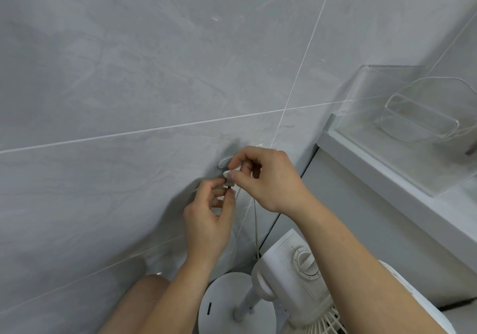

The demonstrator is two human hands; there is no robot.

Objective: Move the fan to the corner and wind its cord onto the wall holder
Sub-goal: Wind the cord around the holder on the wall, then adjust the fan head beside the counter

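Note:
A white pedestal fan (296,264) with a dial on its head stands in the corner at the bottom right, on a round white base (222,305). Its thin white cord (256,225) runs up from the fan to my hands. A grey wall holder (224,163) sticks out of the grey tiled wall. My right hand (268,178) pinches the white plug end of the cord right at the holder. Just below it, my left hand (209,217) pinches the plug's metal pins with its fingertips. The holder's lower part is hidden behind my fingers.
A white ledge (387,178) runs along the right and carries a clear plastic box (402,116) with a clear tub inside. My bare knee (144,300) is at the bottom left, close to the fan base. The grey tiled wall (129,75) fills the rest.

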